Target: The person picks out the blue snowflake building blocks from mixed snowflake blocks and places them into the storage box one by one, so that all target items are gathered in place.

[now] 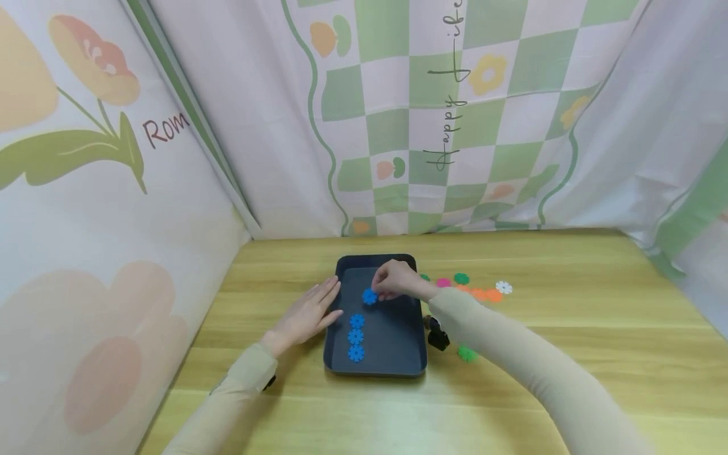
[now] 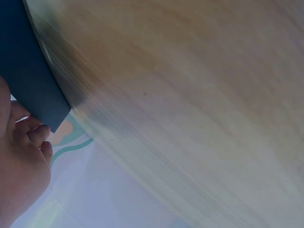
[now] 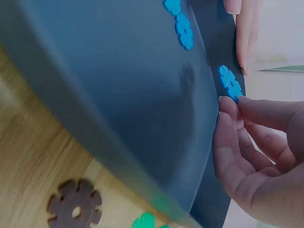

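My right hand pinches a blue notched plastic disc, a snowflake-shaped building piece, between thumb and forefinger. It is held above the dark grey tray, and a shadow falls on the tray floor in the right wrist view. Inside the tray, three more blue snowflake discs lie in a column near its left side. Against the tray's left rim rests my left hand, its fingers extended. The left wrist view shows only part of that hand, by a tray corner.
Right of the tray lie orange discs, a white disc, a pink one and green ones. A brown disc lies close to the tray's side. Curtains hang behind the wooden table.
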The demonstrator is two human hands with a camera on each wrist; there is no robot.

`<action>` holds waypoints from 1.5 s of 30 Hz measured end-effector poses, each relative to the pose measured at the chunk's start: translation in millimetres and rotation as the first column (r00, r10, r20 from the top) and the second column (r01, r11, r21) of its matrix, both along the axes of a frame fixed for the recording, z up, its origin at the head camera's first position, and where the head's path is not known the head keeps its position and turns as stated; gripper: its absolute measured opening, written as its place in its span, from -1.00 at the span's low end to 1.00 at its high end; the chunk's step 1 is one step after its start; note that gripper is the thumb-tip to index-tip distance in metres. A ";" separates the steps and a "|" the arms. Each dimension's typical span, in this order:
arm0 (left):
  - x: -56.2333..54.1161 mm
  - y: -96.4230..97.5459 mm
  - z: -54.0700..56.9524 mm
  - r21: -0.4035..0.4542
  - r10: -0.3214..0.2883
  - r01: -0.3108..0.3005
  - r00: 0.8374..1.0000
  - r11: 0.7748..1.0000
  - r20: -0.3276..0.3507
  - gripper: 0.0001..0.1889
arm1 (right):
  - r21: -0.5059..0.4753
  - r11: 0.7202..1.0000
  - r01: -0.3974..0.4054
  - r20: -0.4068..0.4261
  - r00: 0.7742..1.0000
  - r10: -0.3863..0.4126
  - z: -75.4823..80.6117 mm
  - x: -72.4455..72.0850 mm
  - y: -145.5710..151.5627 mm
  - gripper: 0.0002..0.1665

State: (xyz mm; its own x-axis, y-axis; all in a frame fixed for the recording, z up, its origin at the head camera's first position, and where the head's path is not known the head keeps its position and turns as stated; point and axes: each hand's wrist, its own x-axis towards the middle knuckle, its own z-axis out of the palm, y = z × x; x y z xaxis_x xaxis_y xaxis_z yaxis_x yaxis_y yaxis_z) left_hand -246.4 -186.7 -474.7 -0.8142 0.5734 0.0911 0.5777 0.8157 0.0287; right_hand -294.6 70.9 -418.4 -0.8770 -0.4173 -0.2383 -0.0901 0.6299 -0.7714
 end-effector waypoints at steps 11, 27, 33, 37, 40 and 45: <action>-1.9 -1.2 -2.8 -0.022 0.002 -0.002 1.000 1.000 -0.007 -0.30 | 0.044 0.999 0.012 -0.020 1.000 -0.011 -6.8 1.8 -22.9 -0.85; -3.2 -0.9 -2.7 -0.004 -0.006 0.006 1.000 1.000 -0.013 -0.30 | 0.087 0.995 0.046 0.013 0.999 -0.047 -18.0 -0.8 -31.8 -0.88; -3.1 -1.6 -2.9 0.001 -0.001 0.001 1.000 1.000 0.003 -0.30 | 0.089 0.995 0.047 0.024 0.998 -0.049 -19.3 0.0 -33.6 -0.88; -3.1 -1.8 -3.4 0.000 -0.002 0.002 1.000 1.000 0.001 -0.29 | 0.094 0.995 0.044 0.018 0.999 -0.046 -20.4 -0.7 -35.4 -0.88; -3.2 -1.5 -3.7 -0.002 -0.002 0.002 1.000 1.000 -0.005 -0.30 | 0.102 0.994 0.036 0.008 0.999 -0.038 -20.7 -1.3 -36.2 -0.87; -3.1 -1.3 -3.7 0.017 -0.008 0.009 1.000 1.000 -0.018 -0.31 | 0.115 0.993 0.023 -0.012 1.000 -0.022 -20.9 -2.1 -36.9 -0.86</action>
